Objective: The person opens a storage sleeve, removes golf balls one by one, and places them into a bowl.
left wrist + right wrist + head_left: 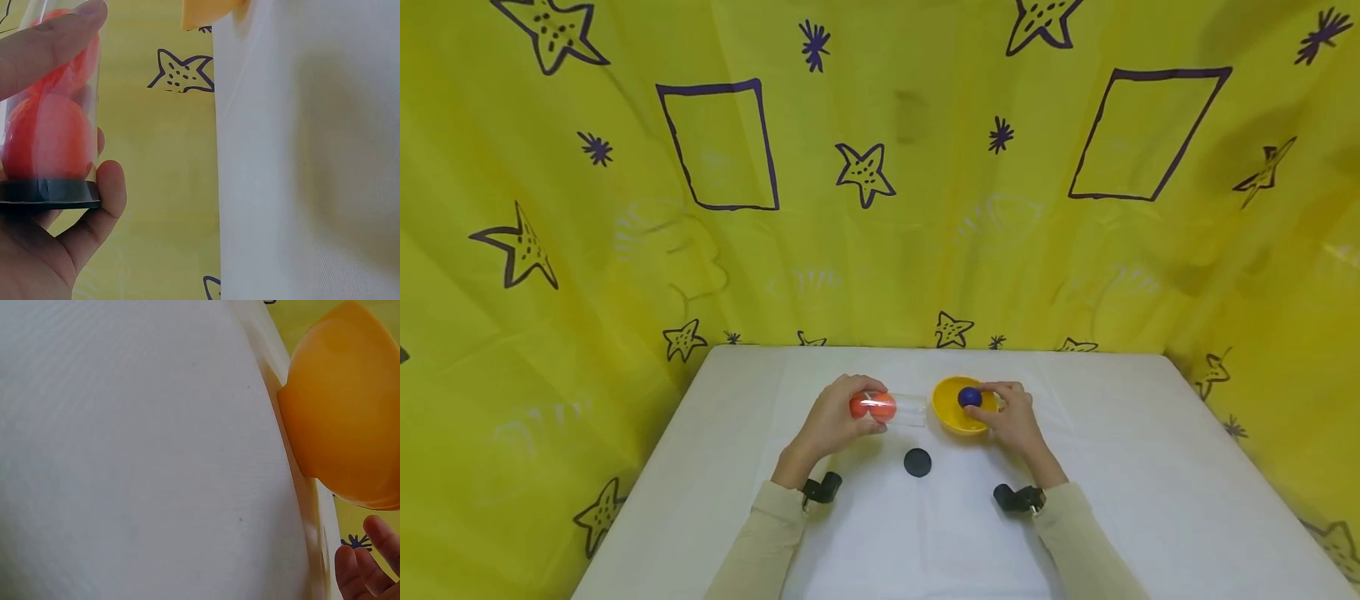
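Note:
My left hand [833, 421] grips a clear tube [912, 410] with orange-red balls [882, 407] inside. The tube lies sideways in the head view, its clear end towards the bowl. In the left wrist view a black base [50, 192] closes the tube's other end, near my palm. Thumb and fingers of my right hand [1017, 423] pinch a blue ball [969, 397] at the yellow bowl [943, 407]. Whether the ball touches the bowl's inside, I cannot tell. The right wrist view has the bowl's outer wall [350, 412] and some fingertips below it, with the ball hidden.
A round black disc [917, 462] lies on the white table [1150, 475], nearer to me than the tube and bowl. Behind the table's far edge hangs a yellow cloth [925, 250] with drawn stars. Each wrist wears a small black device [822, 488].

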Available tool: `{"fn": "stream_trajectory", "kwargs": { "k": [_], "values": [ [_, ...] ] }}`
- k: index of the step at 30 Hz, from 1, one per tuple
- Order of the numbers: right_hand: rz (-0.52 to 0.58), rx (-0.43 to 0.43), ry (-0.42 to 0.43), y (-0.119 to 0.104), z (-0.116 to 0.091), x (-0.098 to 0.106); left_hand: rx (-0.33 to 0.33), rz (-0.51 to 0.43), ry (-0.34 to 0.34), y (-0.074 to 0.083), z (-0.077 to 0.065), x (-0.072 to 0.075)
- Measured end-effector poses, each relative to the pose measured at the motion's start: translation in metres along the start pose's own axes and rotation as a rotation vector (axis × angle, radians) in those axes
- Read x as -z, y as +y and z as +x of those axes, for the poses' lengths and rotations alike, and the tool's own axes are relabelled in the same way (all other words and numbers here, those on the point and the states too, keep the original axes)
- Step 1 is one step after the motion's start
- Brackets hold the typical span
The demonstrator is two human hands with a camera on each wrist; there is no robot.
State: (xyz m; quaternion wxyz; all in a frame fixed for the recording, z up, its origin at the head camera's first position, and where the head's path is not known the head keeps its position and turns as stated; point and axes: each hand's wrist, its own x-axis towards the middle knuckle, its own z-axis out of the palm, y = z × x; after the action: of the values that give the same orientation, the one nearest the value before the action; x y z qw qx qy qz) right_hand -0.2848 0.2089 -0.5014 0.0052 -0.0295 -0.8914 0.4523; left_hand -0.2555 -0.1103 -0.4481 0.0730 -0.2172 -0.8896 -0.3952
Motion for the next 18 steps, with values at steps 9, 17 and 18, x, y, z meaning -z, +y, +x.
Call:
{"fn": "stream_trajectory", "kwargs": {
  "k": [9,17,18],
  "values": [
    [0.059,0.037,0.081,-0.006,-0.009,0.010,0.004,-0.007,0.000,-0.001,0.004,0.000],
    [0.043,0.082,0.240,-0.030,-0.036,0.016,0.011,-0.023,-0.025,0.001,0.003,-0.004],
    [0.043,0.087,0.252,-0.032,-0.040,0.017,0.007,-0.016,-0.028,0.001,0.003,-0.004]
  ]
}}
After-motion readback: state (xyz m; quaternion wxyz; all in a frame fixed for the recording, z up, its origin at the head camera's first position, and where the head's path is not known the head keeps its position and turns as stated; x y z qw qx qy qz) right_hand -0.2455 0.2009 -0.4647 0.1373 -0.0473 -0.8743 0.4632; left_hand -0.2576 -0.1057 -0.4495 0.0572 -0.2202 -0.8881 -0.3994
